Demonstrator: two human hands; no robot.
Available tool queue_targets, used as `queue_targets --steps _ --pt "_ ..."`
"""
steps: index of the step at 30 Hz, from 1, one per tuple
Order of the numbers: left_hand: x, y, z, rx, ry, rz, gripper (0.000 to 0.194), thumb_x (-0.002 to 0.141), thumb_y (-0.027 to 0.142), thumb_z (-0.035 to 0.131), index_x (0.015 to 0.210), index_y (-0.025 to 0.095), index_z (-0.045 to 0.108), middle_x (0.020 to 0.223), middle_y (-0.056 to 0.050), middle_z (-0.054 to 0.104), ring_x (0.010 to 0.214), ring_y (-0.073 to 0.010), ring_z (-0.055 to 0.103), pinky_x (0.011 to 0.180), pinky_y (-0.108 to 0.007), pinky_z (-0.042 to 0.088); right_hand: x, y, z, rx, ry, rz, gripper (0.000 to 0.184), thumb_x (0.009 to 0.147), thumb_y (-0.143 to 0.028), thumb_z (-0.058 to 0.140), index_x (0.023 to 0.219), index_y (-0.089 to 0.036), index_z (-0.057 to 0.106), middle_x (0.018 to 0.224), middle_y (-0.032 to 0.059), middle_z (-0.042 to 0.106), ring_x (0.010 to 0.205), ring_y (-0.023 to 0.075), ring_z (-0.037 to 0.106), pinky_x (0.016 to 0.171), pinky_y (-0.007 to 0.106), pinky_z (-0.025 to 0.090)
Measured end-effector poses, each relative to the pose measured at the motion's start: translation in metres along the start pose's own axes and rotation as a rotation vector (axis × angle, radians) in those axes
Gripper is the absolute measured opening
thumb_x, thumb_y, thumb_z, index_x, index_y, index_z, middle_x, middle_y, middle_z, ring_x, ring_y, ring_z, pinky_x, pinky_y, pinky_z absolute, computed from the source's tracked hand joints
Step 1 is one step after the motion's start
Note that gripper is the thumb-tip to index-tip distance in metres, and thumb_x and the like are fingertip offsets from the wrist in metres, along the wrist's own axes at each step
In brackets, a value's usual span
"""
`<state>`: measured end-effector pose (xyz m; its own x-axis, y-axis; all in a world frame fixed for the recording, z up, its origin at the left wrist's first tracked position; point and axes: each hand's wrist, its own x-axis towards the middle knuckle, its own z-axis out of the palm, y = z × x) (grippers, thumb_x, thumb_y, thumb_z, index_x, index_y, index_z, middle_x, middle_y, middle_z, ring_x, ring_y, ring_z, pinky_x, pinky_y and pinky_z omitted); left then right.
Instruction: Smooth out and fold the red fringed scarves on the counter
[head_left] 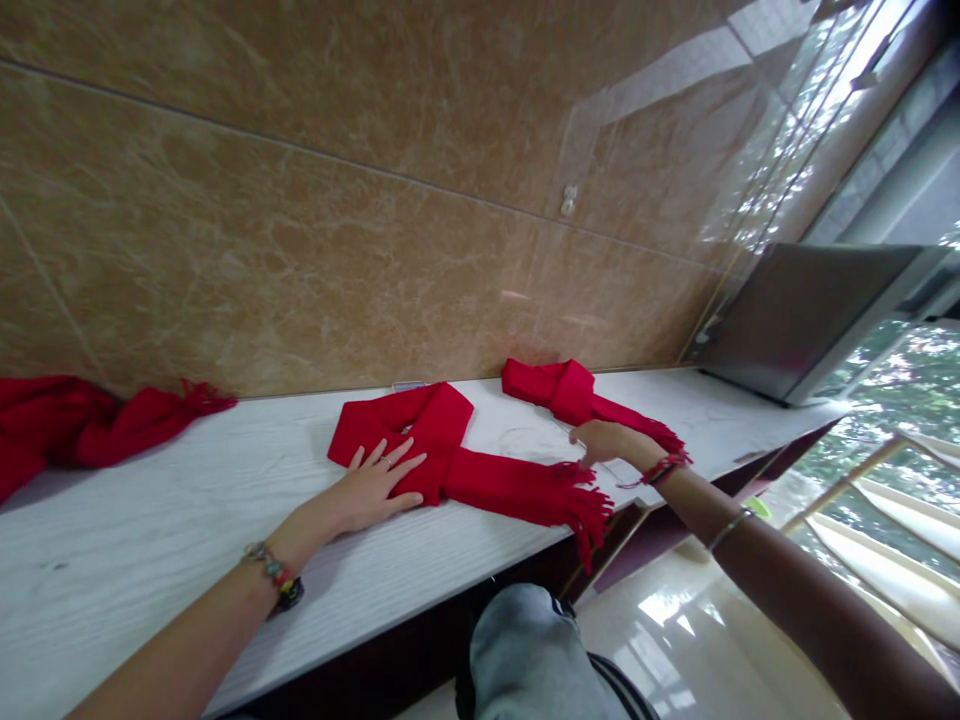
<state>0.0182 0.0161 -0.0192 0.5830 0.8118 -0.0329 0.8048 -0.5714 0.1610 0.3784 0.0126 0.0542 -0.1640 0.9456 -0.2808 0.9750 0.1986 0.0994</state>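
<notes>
A red scarf (401, 415), folded into a loop with one fringed end stretching right, lies on the white counter (225, 520). My left hand (377, 487) rests flat on its loop, fingers spread. Behind it to the right is a second red scarf (574, 392), looped over itself, its fringed tail pointing right. My right hand (606, 443) is between the two scarves, beside the second one's tail, with thumb and forefinger apart. Nothing shows between them, and its other fingers are largely hidden. Faint lines on the counter near that hand cannot be made out.
Another bunched red scarf (82, 430) lies at the counter's left end. A brown tiled wall (337, 250) rises behind. On the right, a grey box-like appliance (802, 310) stands near a window. My knee (517, 650) is below the counter's front edge.
</notes>
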Motion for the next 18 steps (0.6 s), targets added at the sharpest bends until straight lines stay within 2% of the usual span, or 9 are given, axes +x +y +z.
queue_targets --steps 2,4,6,7,10,15,18 --pt "0.000 0.001 -0.001 0.009 -0.008 -0.009 0.064 0.081 0.063 0.030 0.137 0.033 0.022 0.147 -0.002 0.008 0.132 -0.0341 0.007 0.102 -0.057 0.007 -0.013 -0.014 0.006 0.067 0.172 -0.132 0.037 0.075 -0.023 0.055 0.111 -0.015 0.053 0.113 0.0116 0.056 0.103 0.0217 0.052 0.089 0.036 0.040" --pt "0.000 0.000 -0.002 0.020 -0.009 -0.016 0.063 0.081 0.062 0.030 0.137 0.032 0.022 0.147 -0.002 0.010 0.132 -0.0344 0.007 0.102 -0.056 0.008 -0.024 -0.033 0.015 0.150 0.298 -0.360 0.036 0.078 -0.026 0.051 0.113 -0.016 0.050 0.114 0.0098 0.054 0.104 0.0186 0.050 0.091 0.032 0.038" --pt "0.001 0.000 -0.003 0.029 0.002 -0.019 0.064 0.081 0.062 0.030 0.137 0.033 0.023 0.147 -0.002 0.012 0.132 -0.0348 0.009 0.102 -0.057 0.009 -0.029 -0.048 0.027 0.134 0.286 -0.542 0.032 0.074 -0.023 0.055 0.105 -0.016 0.053 0.106 0.0085 0.056 0.098 0.0183 0.051 0.087 0.031 0.041" --pt "0.001 0.000 -0.003 0.033 0.005 -0.026 0.064 0.081 0.063 0.029 0.137 0.033 0.023 0.147 -0.002 0.013 0.132 -0.0351 0.010 0.102 -0.057 0.009 -0.028 -0.052 0.033 0.094 0.265 -0.578 0.030 0.072 -0.020 0.056 0.101 -0.016 0.054 0.103 0.0082 0.056 0.096 0.0186 0.051 0.085 0.031 0.042" --pt "0.002 0.002 -0.003 0.038 -0.002 -0.070 0.064 0.081 0.063 0.028 0.137 0.033 0.023 0.147 -0.002 0.012 0.131 -0.0368 0.011 0.101 -0.056 0.011 -0.017 -0.045 0.044 -0.058 0.275 -0.564 0.031 0.071 -0.009 0.051 0.101 -0.015 0.054 0.101 0.0089 0.055 0.094 0.0190 0.051 0.082 0.031 0.042" --pt "0.002 0.009 0.000 0.051 0.030 -0.216 0.068 0.079 0.065 0.027 0.137 0.030 0.023 0.147 -0.004 0.012 0.129 -0.0418 0.011 0.099 -0.061 0.013 0.013 -0.003 0.046 -0.255 0.316 -0.407 0.045 0.077 0.001 0.038 0.118 -0.017 0.048 0.103 0.0102 0.056 0.093 0.0174 0.054 0.079 0.030 0.043" --pt "0.002 0.010 0.002 0.050 0.047 -0.272 0.069 0.079 0.066 0.027 0.137 0.030 0.023 0.147 -0.005 0.013 0.129 -0.0425 0.012 0.098 -0.062 0.013 0.016 0.019 0.049 -0.275 0.340 -0.372 0.052 0.078 0.002 0.037 0.124 -0.021 0.043 0.107 0.0093 0.056 0.094 0.0168 0.055 0.076 0.028 0.044"
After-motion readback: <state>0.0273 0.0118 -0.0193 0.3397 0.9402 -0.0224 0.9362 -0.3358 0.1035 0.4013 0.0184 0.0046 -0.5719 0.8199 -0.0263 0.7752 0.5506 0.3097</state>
